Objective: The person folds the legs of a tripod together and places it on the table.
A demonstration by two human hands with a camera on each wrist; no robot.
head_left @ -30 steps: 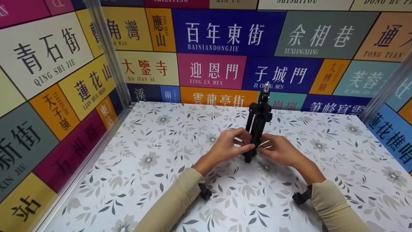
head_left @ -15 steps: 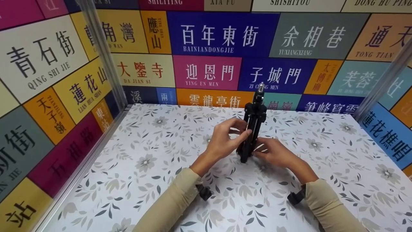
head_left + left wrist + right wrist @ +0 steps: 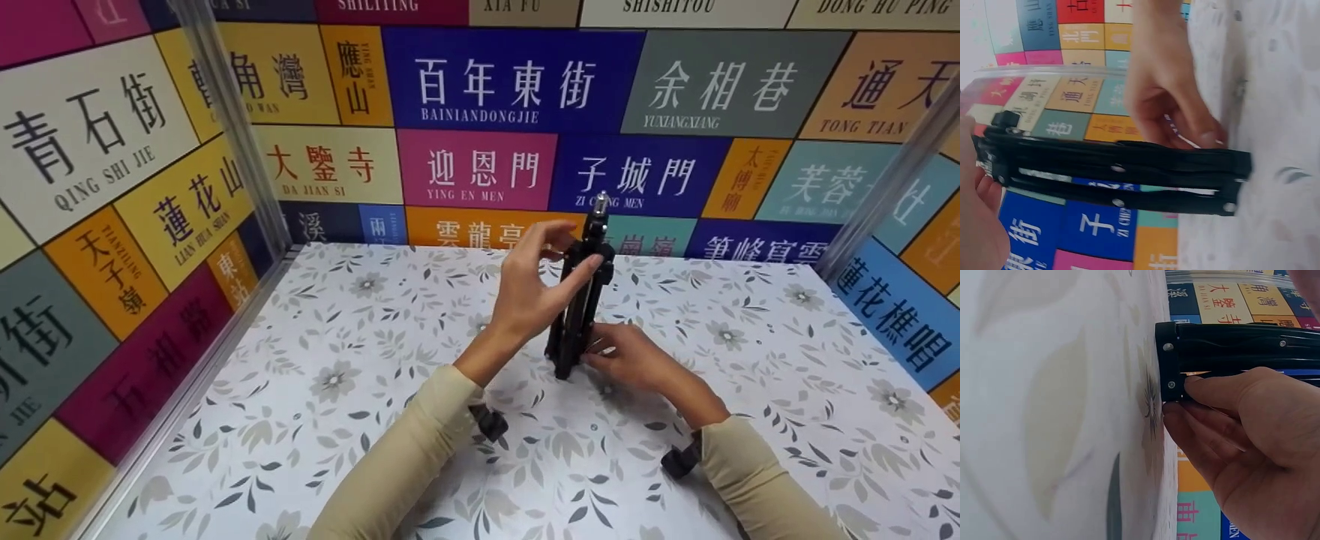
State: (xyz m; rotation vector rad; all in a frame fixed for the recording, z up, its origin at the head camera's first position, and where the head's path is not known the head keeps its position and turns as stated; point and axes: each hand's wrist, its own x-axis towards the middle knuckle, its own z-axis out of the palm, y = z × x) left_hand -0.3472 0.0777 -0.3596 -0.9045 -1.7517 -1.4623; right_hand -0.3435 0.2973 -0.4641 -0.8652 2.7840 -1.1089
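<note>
A folded black light stand (image 3: 574, 319) with a silver screw tip stands upright on the table, leaning slightly right in the head view. Up near its collar, my left hand (image 3: 525, 289) holds it, thumb across the front and fingers behind on the left. My right hand (image 3: 634, 358) is low on the right side. In the right wrist view, thumb and fingers of that hand (image 3: 1258, 427) pinch a leg's lower end, close to the tabletop. The left wrist view shows the folded legs (image 3: 1174, 163) side by side, silver rivets on them.
The table (image 3: 337, 427) has a white leaf-and-flower cover. Panels with Chinese street names form a back wall (image 3: 480, 169) close behind the stand and a left wall (image 3: 90, 225). A clear corner strip (image 3: 251, 135) joins them. Black straps sit at both wrists.
My left hand has slid up the stand from its lower part to the collar. My right hand stays low, now at the leg ends. The head view has shifted slightly.
</note>
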